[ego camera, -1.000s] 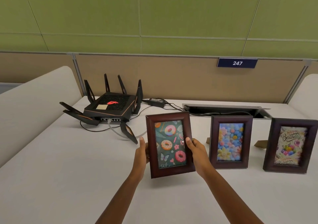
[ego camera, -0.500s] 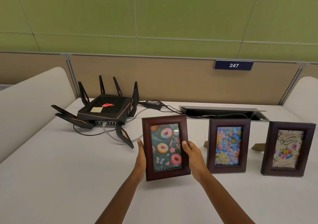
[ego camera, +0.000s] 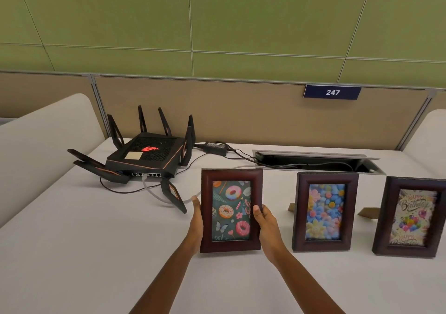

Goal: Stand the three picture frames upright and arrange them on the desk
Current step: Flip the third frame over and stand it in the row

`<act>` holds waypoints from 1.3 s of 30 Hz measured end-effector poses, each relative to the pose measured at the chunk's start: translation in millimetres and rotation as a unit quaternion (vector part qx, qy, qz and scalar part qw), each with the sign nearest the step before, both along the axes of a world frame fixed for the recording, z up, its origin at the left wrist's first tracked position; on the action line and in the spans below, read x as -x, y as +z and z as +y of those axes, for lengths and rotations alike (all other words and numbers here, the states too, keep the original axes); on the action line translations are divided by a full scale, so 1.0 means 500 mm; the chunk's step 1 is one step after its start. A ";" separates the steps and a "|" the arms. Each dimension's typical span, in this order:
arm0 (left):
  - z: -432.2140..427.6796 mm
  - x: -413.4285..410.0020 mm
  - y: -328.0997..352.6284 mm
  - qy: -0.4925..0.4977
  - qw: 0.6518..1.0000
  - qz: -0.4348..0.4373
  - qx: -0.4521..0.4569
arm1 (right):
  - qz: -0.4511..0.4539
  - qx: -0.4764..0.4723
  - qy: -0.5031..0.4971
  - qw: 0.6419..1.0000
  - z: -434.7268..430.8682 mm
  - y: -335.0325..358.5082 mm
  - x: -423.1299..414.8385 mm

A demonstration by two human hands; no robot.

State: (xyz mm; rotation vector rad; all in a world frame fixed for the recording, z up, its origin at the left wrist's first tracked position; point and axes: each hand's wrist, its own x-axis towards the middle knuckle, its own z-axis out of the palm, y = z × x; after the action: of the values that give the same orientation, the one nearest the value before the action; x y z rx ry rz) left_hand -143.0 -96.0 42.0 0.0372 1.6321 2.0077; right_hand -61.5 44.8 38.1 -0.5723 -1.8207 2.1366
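Note:
Three dark wooden picture frames stand in a row on the white desk (ego camera: 72, 253). The doughnut frame (ego camera: 230, 211) is the leftmost, upright, its bottom edge on or just above the desk. My left hand (ego camera: 196, 219) grips its left side and my right hand (ego camera: 265, 224) grips its right side, thumb on the front rim. The flower frame (ego camera: 324, 212) stands on its own to the right, its back stand showing behind it. The birthday frame (ego camera: 414, 218) stands at the far right, partly cut by the picture's edge.
A black router (ego camera: 147, 154) with several antennas sits at the back left, cables and a power brick (ego camera: 214, 146) trailing from it. An open cable slot (ego camera: 313, 162) runs along the back behind the frames. White padded dividers flank the desk.
The doughnut frame has turned from slightly tilted to straight upright and come down towards the desk between both hands. The other two frames have stayed put.

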 end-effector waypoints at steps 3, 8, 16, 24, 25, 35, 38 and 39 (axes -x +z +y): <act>0.003 0.001 -0.005 0.004 1.000 -0.009 0.002 | -0.010 0.006 0.003 1.000 0.005 -0.010 0.002; 0.005 -0.001 -0.012 0.023 1.000 -0.014 0.011 | -0.010 -0.007 0.019 1.000 0.010 -0.010 0.003; 0.004 -0.017 -0.003 0.131 0.988 0.062 0.060 | -0.024 -0.100 0.025 0.994 0.018 -0.003 -0.004; 0.006 -0.051 0.060 0.331 0.815 0.397 0.262 | 0.082 -0.339 -0.098 0.932 0.023 0.011 -0.048; 0.011 -0.057 0.068 0.322 0.801 0.426 0.271 | 0.094 -0.377 -0.098 0.916 0.026 0.016 -0.054; 0.157 -0.182 0.113 0.179 0.706 0.639 0.248 | 0.167 -0.551 -0.170 0.800 0.112 0.097 -0.144; 0.215 -0.225 0.112 0.122 0.681 0.689 0.217 | 0.138 -0.537 -0.193 0.810 0.175 0.105 -0.181; 0.235 -0.239 0.112 0.106 0.676 0.700 0.205 | 0.123 -0.527 -0.198 0.817 0.199 0.108 -0.195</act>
State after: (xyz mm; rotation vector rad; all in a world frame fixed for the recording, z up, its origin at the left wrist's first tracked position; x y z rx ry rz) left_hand -23.5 21.5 97.9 1.6427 3.0157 1.5924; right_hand 36.0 144.1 92.3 -0.3050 -2.1041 0.6689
